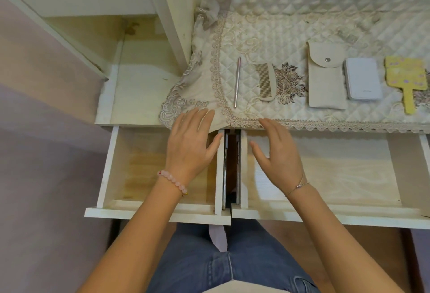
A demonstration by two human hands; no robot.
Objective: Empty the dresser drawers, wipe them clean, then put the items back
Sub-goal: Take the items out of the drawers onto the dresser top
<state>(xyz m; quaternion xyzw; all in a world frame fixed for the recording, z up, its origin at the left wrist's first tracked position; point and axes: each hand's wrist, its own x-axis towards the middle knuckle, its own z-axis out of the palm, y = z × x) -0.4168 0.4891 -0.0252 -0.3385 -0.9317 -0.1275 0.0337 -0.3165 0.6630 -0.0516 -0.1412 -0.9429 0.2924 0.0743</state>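
Denim-clad lap (232, 264) nearest, below two drawers pulled out side by side. Left drawer (121, 176): bare wood floor, nothing inside. Right drawer (337, 176): likewise bare. Left hand (190, 144) flat and spread wide over left drawer's inner rear corner, fingertips on lace edge of quilted runner (267, 36); holding nothing. Right hand (277, 150) spread wide over right drawer's inner rear corner; holding nothing. Laid out along dresser top's front edge: pen (237, 81), comb (266, 82), snap pouch (325, 76), white case (363, 78), yellow hand mirror (406, 78).
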